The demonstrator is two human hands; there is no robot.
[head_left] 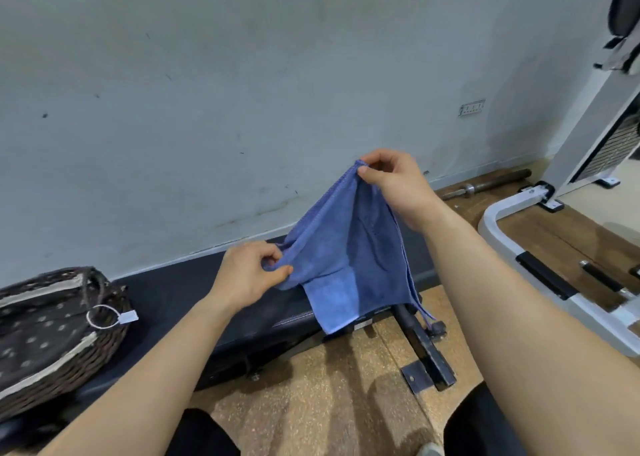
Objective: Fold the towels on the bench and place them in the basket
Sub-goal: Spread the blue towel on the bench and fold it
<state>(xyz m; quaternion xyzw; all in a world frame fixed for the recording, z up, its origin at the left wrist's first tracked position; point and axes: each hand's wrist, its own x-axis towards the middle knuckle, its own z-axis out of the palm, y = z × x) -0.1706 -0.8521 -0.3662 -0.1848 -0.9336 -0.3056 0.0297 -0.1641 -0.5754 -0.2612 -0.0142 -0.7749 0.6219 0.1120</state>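
Note:
A blue towel (349, 258) hangs in the air above the right end of the black padded bench (194, 303). My right hand (398, 185) pinches its top corner, raised high near the wall. Lower and to the left, my left hand (252, 272) pinches another edge of the towel at bench height. The cloth drapes between both hands, and its bottom edge reaches past the bench end. A dark wicker basket (104, 344) with a spotted fabric lining stands on the left end of the bench, a white tag (127, 317) hanging from its handle.
A grey wall runs close behind the bench. The bench's black metal foot (429, 358) sits on the cork-coloured floor. A white gym machine frame (540, 275) stands at the right, with a barbell bar (491, 183) lying by the wall.

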